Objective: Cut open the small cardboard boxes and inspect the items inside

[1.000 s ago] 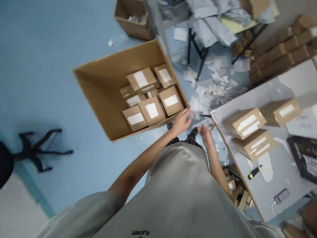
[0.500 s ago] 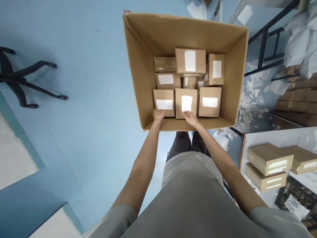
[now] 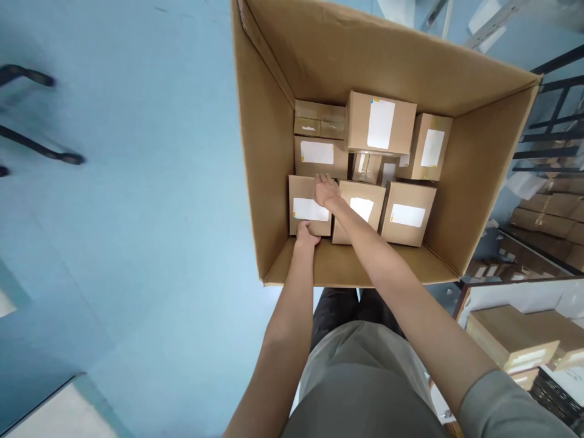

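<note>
A large open carton (image 3: pixel 262 201) stands in front of me with several small cardboard boxes inside, most bearing white labels. At its near left corner is a small cardboard box (image 3: pixel 297 188) with a wide white label. My left hand (image 3: pixel 308 235) grips this box at its near side, fingers partly hidden. My right hand (image 3: pixel 327 191) is curled over its far right edge, covering the end of the label. Just right of it stands a middle box (image 3: pixel 371 191), partly behind my right forearm, and then a right box (image 3: pixel 408 213). A taller-standing box (image 3: pixel 381 121) rises behind them.
Black chair legs (image 3: pixel 41 143) rest on the blue floor (image 3: pixel 159 213) at left. On the right, a white table (image 3: pixel 506 295) carries more cardboard boxes (image 3: pixel 515 334), with a black crate (image 3: pixel 559 389) below them. A dark metal frame (image 3: pixel 554 121) stands beyond the carton.
My right hand has moved left from the middle box to the left one. My left hand has settled on that box's near side. The carton appears larger and closer.
</note>
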`<act>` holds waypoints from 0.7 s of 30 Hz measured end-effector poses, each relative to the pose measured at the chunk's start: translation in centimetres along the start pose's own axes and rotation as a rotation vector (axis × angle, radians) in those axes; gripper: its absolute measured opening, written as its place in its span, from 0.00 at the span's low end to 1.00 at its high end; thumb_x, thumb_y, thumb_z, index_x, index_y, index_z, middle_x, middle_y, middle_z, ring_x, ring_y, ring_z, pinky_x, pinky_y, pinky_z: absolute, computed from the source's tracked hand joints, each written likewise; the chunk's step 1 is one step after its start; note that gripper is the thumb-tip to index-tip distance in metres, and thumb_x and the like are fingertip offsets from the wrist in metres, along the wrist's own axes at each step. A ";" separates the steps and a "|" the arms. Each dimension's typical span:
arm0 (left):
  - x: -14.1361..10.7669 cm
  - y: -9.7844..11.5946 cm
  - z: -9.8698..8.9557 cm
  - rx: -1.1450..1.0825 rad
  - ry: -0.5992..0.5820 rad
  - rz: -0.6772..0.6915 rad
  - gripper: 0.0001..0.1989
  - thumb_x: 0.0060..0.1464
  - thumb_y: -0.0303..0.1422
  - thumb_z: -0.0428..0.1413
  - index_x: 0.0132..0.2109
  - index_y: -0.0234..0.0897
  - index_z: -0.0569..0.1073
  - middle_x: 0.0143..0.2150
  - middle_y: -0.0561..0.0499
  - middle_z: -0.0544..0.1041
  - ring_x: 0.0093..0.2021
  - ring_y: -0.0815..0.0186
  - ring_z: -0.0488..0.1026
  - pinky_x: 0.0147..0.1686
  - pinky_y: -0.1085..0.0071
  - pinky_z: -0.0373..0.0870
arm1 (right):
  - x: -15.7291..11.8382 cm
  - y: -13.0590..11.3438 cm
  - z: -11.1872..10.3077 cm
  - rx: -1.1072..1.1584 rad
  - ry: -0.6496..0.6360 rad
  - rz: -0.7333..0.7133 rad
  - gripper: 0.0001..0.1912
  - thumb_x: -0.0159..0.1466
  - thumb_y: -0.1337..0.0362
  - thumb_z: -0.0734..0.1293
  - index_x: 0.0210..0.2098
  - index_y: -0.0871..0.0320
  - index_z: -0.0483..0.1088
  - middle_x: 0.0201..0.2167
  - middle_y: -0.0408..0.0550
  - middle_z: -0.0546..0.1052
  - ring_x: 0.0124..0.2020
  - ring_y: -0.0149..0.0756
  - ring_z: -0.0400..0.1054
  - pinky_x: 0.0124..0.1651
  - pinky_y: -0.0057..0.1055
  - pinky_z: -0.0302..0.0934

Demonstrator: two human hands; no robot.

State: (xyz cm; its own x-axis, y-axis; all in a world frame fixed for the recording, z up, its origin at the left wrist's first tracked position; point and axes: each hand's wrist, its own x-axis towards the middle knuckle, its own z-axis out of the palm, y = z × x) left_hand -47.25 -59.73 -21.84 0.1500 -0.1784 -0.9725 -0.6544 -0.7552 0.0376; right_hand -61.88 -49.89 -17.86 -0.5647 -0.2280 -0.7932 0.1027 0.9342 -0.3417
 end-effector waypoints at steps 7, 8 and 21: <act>-4.1 1.6 0.4 -0.106 0.049 -0.038 0.08 0.59 0.31 0.60 0.46 0.44 0.76 0.46 0.49 0.83 0.51 0.56 0.85 0.51 0.60 0.86 | -2.7 -1.6 -2.2 -0.021 0.226 -0.151 0.31 0.74 0.71 0.66 0.75 0.73 0.69 0.73 0.69 0.76 0.76 0.59 0.67 0.85 0.56 0.53; -5.3 1.6 0.4 -0.113 0.029 -0.011 0.07 0.60 0.31 0.60 0.46 0.44 0.76 0.47 0.49 0.83 0.50 0.57 0.84 0.50 0.61 0.86 | -4.0 -1.7 -2.8 0.002 0.286 -0.180 0.30 0.75 0.71 0.65 0.75 0.70 0.69 0.72 0.67 0.77 0.76 0.59 0.67 0.84 0.56 0.55; -26.9 -10.3 3.3 0.020 -0.400 0.508 0.05 0.60 0.36 0.57 0.43 0.42 0.72 0.45 0.50 0.79 0.47 0.65 0.80 0.46 0.72 0.78 | -35.8 10.0 -8.4 0.369 1.091 -0.270 0.33 0.81 0.56 0.64 0.82 0.54 0.63 0.79 0.58 0.71 0.83 0.56 0.58 0.88 0.62 0.47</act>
State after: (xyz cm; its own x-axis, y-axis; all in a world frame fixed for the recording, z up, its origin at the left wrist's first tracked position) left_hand -47.01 -45.05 3.15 -0.4677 -0.2585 -0.8453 -0.5855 -0.6258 0.5153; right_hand -47.50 -30.14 11.32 -0.9864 0.1162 0.1159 0.0020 0.7150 -0.6991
